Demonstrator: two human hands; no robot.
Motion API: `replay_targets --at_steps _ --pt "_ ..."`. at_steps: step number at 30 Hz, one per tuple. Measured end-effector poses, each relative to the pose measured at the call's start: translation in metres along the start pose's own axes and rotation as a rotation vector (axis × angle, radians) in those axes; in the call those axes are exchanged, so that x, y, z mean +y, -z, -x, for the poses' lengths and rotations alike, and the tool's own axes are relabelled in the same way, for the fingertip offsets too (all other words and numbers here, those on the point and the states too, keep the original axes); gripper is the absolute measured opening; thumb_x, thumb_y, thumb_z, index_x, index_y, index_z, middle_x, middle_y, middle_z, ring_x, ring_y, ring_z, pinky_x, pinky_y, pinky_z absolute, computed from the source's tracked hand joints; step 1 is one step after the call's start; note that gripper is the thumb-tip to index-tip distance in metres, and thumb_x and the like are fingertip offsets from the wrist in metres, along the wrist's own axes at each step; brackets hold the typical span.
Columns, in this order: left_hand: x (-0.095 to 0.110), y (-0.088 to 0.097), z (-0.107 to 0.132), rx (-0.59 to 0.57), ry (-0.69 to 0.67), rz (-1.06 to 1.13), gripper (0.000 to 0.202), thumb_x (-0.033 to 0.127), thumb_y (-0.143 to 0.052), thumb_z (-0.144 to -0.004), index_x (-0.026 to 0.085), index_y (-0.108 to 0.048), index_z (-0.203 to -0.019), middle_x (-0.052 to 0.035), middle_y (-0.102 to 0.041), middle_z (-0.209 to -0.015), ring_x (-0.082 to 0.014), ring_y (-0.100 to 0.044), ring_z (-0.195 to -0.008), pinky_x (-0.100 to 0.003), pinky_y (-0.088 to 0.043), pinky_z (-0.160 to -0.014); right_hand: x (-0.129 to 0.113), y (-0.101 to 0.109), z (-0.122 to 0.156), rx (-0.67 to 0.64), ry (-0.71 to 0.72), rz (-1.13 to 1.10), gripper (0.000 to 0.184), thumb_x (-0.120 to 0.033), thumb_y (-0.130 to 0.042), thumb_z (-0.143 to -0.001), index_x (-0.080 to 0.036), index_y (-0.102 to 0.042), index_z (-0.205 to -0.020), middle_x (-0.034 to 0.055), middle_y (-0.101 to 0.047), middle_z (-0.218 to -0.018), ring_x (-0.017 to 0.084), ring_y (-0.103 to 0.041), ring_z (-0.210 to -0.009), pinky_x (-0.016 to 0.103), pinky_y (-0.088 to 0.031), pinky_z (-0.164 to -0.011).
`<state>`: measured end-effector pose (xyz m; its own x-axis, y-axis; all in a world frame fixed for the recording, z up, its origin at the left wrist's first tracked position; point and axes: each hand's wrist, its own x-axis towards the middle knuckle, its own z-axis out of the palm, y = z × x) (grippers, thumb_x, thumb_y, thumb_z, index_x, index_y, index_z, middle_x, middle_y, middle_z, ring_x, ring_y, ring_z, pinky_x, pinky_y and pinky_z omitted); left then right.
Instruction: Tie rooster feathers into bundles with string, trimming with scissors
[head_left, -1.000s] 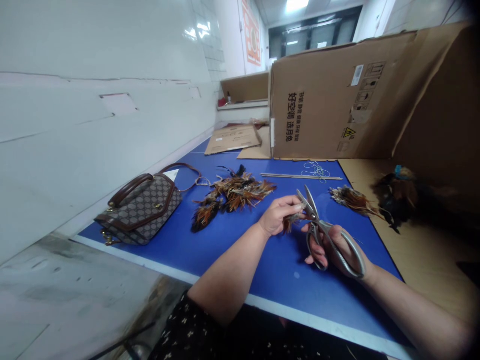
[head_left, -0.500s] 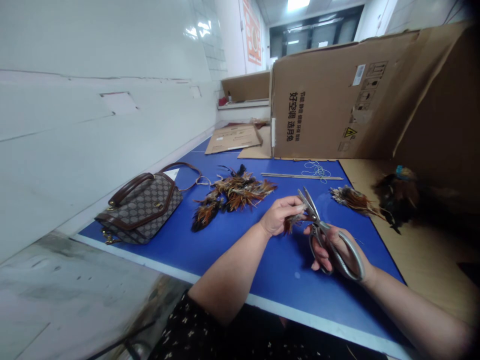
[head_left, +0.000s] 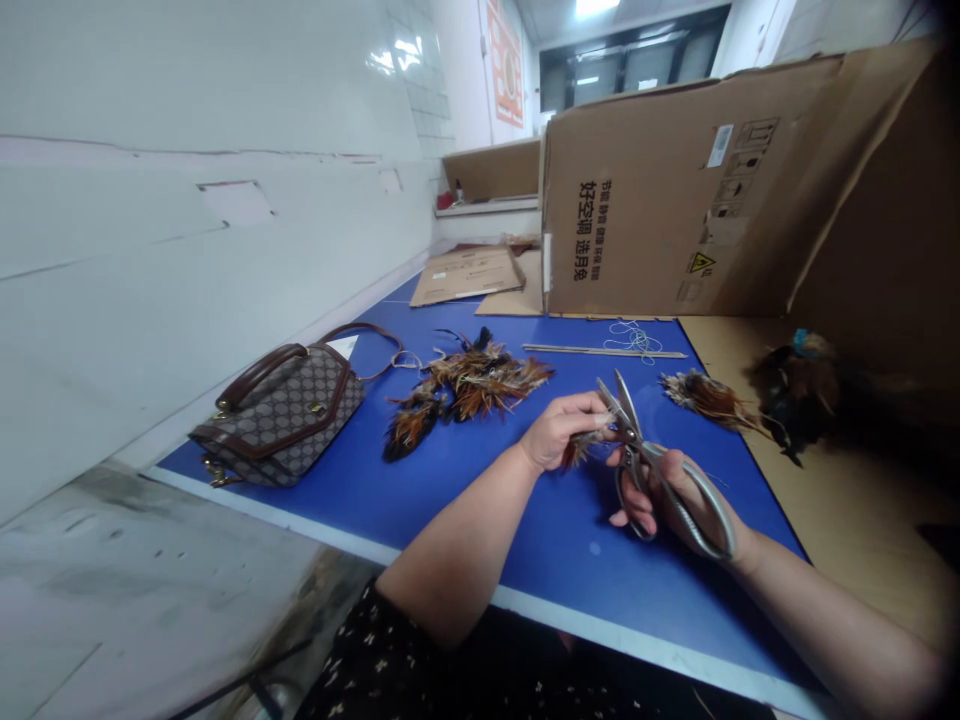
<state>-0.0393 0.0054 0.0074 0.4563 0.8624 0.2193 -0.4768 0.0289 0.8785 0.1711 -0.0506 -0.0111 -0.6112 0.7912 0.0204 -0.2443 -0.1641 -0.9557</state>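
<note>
one pair of scissors point(head_left: 632, 436), one feather tuft point(head_left: 577, 450)
left hand point(head_left: 557, 433) pinches the tuft, right hand point(head_left: 684, 488) grips the scissors; one feather pile point(head_left: 484, 382), their ten o'clock.

One camera sits on the person's head. It looks forward and down at the blue table point(head_left: 375, 480) from the person's side. The left hand point(head_left: 559, 432) and the right hand point(head_left: 676, 475) are close, a bit right of the middle. A dark sleeve point(head_left: 367, 650) is even closer, at the bottom. The big box point(head_left: 652, 220) is farther back on the right. A wall point(head_left: 225, 80) fills the left, and a ceiling light point(head_left: 596, 8) shows far away.
</note>
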Motion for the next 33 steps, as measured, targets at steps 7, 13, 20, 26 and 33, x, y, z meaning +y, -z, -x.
replay_targets --at_steps 7,13,20,26,33 --pt "0.0 -0.001 0.0 0.003 0.028 -0.02 0.033 0.04 -0.086 -0.076 0.012 -0.067 -0.076 -0.0051 -0.062 -0.082 -0.0166 -0.063 -0.079 -0.033 -0.051 -0.085 -0.006 -0.008 0.004 0.088 0.001 0.047 0.064 -0.073 -0.06 -0.093 -0.016 -0.06 -0.122 -0.0045 -0.052 -0.062 0.013 -0.052 -0.04 0.044 -0.065 -0.057" --pt "0.001 -0.003 -0.001 -0.008 -0.031 -0.03 0.03 0.036 -0.084 -0.077 0.012 -0.068 -0.073 -0.0061 -0.062 -0.092 -0.0158 -0.063 -0.086 -0.031 -0.052 -0.09 -0.009 -0.015 0.004 0.153 -0.001 0.147 0.061 -0.071 -0.062 -0.092 -0.018 -0.057 -0.121 -0.0056 -0.051 -0.061 0.013 -0.051 -0.04 0.04 -0.063 -0.053" --pt "-0.008 0.019 -0.016 0.304 0.01 -0.024 0.032 0.037 -0.085 -0.075 0.011 -0.069 -0.084 -0.0099 -0.073 -0.084 -0.0207 -0.074 -0.082 -0.038 -0.059 -0.089 -0.02 0.006 0.001 0.186 0.146 0.766 0.047 -0.06 -0.065 -0.095 -0.02 -0.06 -0.12 0.0002 -0.064 -0.073 0.017 -0.063 -0.062 0.03 -0.055 -0.062" --pt "-0.01 0.058 -0.026 0.61 0.089 -0.138 0.03 0.035 -0.083 -0.075 0.012 -0.064 -0.075 -0.0056 -0.069 -0.072 -0.0154 -0.068 -0.06 -0.032 -0.061 -0.061 -0.037 0.019 0.002 -0.074 0.135 1.417 0.041 -0.056 -0.069 -0.091 -0.025 -0.071 -0.119 0.0028 -0.073 -0.075 0.02 -0.067 -0.064 0.029 -0.047 -0.061" --pt "-0.006 0.061 -0.022 0.586 0.083 -0.356 0.032 0.041 -0.085 -0.076 0.014 -0.068 -0.082 -0.0035 -0.067 -0.071 -0.0144 -0.067 -0.06 -0.024 -0.054 -0.053 -0.033 0.015 0.004 -0.158 0.253 1.588 0.05 -0.04 -0.067 -0.089 -0.025 -0.069 -0.137 0.0104 -0.079 -0.101 0.026 -0.075 -0.086 0.033 -0.053 -0.075"
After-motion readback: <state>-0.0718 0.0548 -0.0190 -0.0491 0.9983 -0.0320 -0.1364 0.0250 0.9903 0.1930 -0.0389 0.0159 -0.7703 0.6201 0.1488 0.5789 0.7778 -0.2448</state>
